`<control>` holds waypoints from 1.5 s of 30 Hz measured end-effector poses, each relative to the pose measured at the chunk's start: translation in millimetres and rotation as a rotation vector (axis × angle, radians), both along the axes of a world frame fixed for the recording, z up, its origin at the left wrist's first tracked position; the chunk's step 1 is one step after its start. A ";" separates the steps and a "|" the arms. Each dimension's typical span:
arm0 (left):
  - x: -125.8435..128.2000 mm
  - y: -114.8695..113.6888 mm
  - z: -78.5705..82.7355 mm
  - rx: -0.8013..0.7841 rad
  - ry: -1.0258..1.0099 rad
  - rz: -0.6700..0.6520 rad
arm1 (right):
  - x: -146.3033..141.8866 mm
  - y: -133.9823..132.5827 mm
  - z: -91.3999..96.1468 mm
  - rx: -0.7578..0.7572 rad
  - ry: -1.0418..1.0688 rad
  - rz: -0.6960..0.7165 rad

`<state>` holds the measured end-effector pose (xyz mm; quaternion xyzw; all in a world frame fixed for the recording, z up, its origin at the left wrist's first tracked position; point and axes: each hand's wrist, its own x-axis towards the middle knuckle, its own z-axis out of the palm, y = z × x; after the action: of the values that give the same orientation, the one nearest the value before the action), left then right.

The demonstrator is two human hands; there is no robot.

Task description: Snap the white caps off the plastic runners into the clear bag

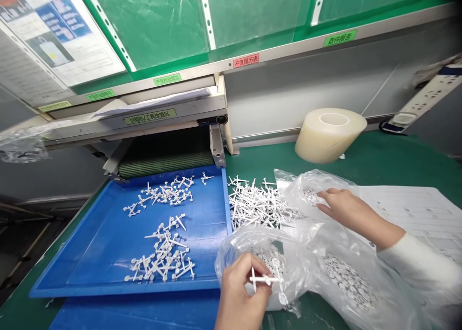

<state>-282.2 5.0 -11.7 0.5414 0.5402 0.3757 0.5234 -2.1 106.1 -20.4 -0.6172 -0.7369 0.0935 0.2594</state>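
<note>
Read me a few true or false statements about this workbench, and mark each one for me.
1. The left hand holds a white plastic part. True.
2. The right hand grips the roll of film. False: it rests on a clear plastic bag, apart from the roll.
3. The blue tray holds two clusters of white plastic parts. True.
4. A power strip lies in the blue tray. False: it is at the far right, away from the tray.

Grey wall (306,89) behind a green-topped workbench (397,156)
</note>
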 end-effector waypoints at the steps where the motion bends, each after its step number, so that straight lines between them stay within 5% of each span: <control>1: -0.1 -0.8 -0.1 0.031 0.030 -0.023 | -7.1 -3.9 3.7 -0.009 -0.005 0.005; 5: -1.3 -3.1 2.1 0.154 0.108 -0.097 | -53.0 -42.1 39.9 -0.144 0.056 0.117; 9: -0.8 -4.0 3.1 0.273 0.142 -0.145 | -93.2 -79.8 70.1 -0.601 0.471 0.334; 18: -4.7 -8.7 -4.5 0.559 0.281 -0.162 | -101.8 -90.0 27.1 -1.098 1.108 0.346; 21: -6.4 -9.2 -1.4 0.534 0.297 -0.132 | -106.0 -95.0 27.1 -1.023 1.097 0.292; 24: -5.0 -8.7 5.6 0.348 0.275 -0.138 | -108.8 -104.9 28.5 -0.594 0.861 0.232; 27: -0.7 -7.9 13.2 0.035 0.169 -0.132 | -108.1 -113.1 23.1 -0.095 0.578 0.321; 29: 1.7 -7.3 16.7 -0.150 0.090 -0.112 | -106.5 -114.2 18.6 0.026 0.541 0.366; 31: 2.2 -6.7 18.3 -0.200 0.081 -0.097 | -104.6 -111.9 16.2 -0.074 0.621 0.300; 34: -0.4 -6.1 17.3 -0.067 0.159 -0.076 | -104.2 -106.1 16.7 -0.597 1.060 0.206; 37: -2.5 -6.1 14.0 0.118 0.254 -0.057 | -109.2 -104.3 16.3 -1.017 1.428 0.277; 40: -0.9 -5.3 11.1 0.161 0.282 -0.034 | -116.9 -108.2 13.9 -1.072 1.352 0.330; 45: 3.6 -1.5 7.3 -0.344 -0.072 -0.088 | -123.7 -116.6 16.9 -0.738 0.872 0.254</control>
<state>-278.6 3.5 -4.4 0.4531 0.5530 0.2736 0.6435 -125.8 -10.5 -3.5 -0.4778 -0.5491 0.6197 0.2935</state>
